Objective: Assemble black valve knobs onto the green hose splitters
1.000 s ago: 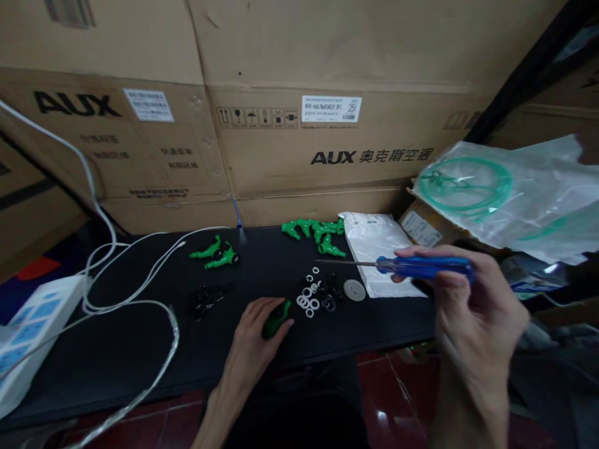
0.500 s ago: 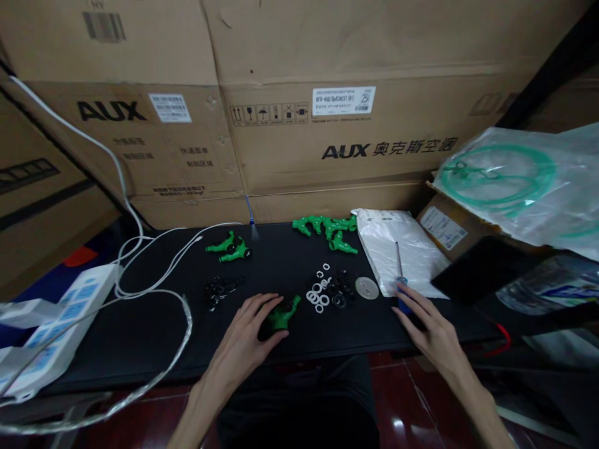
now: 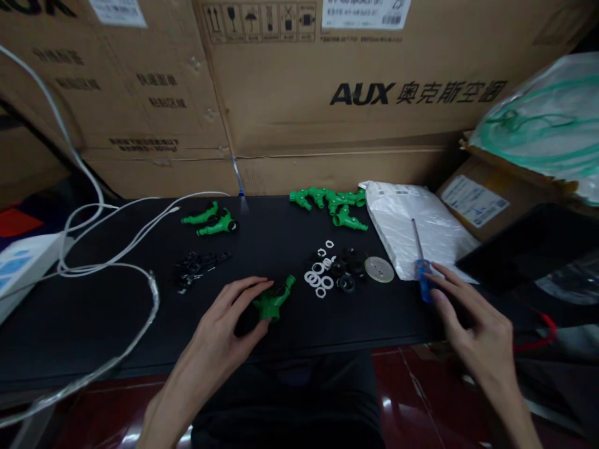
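Observation:
My left hand (image 3: 229, 318) has its thumb and fingers round a green branched plastic fitting (image 3: 272, 304) near the front of the black table; the fingers partly hide it. A screwdriver with a blue see-through handle (image 3: 424, 284) lies with its shaft on a white plastic mailer bag (image 3: 402, 227). Just right of that handle, my right hand (image 3: 472, 318) has its fingers spread, the fingertips beside or lightly touching it. Between my hands are white ring washers (image 3: 319, 279), black rings (image 3: 346, 274) and a round pale disc (image 3: 379, 269).
Several green fittings (image 3: 330, 201) lie at the back, and more (image 3: 215, 221) at the left. Small black parts (image 3: 194, 269) form a pile on the left. White cables (image 3: 140, 268) loop beside a power strip (image 3: 28, 265). Large cardboard boxes (image 3: 281, 125) stand behind.
My right hand has loosened from the screwdriver handle and shifted right, its fingers opening. My left hand still holds the green fitting, now turned a little. The camera view has tipped down.

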`<state>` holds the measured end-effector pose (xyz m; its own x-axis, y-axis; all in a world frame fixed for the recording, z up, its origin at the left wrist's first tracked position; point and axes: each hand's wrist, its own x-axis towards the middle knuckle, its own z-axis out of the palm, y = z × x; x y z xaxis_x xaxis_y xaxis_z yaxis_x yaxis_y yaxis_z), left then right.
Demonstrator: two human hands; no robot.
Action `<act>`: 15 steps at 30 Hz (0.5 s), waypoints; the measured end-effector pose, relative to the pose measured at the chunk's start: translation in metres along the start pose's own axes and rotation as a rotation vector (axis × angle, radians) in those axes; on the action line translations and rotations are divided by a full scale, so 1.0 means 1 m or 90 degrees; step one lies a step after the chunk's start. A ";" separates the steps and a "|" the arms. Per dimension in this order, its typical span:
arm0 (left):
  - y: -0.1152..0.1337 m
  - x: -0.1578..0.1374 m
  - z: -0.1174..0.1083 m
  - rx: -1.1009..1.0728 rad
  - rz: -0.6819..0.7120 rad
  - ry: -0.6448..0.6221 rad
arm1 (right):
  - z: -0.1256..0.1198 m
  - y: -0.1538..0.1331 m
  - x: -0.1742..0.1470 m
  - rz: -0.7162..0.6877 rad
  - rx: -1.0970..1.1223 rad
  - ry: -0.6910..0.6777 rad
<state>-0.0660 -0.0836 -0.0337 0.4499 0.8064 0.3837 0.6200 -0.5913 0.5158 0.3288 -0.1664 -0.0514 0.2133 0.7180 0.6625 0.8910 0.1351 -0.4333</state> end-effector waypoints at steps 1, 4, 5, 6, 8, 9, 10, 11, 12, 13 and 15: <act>-0.001 0.000 0.001 0.000 -0.001 -0.001 | -0.003 -0.003 0.002 0.000 0.004 0.002; -0.004 -0.002 0.002 0.001 -0.005 -0.006 | -0.015 -0.025 0.012 -0.071 -0.004 0.013; -0.004 -0.002 0.002 0.002 -0.008 -0.010 | -0.019 -0.038 0.016 -0.111 -0.004 0.008; -0.004 -0.003 0.002 0.003 -0.010 -0.013 | -0.023 -0.054 0.022 -0.150 0.003 -0.013; -0.003 -0.003 0.000 0.003 -0.007 -0.014 | -0.029 -0.092 0.033 -0.238 0.010 -0.093; -0.002 -0.003 -0.001 0.002 -0.007 -0.016 | -0.032 -0.112 0.039 -0.275 0.015 -0.135; -0.001 -0.003 -0.003 -0.001 -0.007 -0.017 | -0.033 -0.132 0.043 -0.305 0.020 -0.177; 0.000 -0.002 -0.003 -0.005 -0.008 -0.018 | -0.034 -0.151 0.047 -0.341 0.034 -0.200; 0.001 -0.001 -0.004 -0.009 -0.010 -0.016 | -0.033 -0.168 0.049 -0.350 0.040 -0.224; 0.001 0.000 -0.004 -0.014 -0.014 -0.013 | -0.033 -0.181 0.048 -0.350 0.061 -0.220; 0.001 0.001 -0.003 -0.022 -0.013 0.001 | -0.031 -0.198 0.043 -0.273 0.129 -0.190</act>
<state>-0.0674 -0.0834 -0.0305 0.4371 0.8180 0.3738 0.6066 -0.5750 0.5490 0.1742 -0.1839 0.0819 -0.2997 0.7281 0.6165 0.7717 0.5649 -0.2920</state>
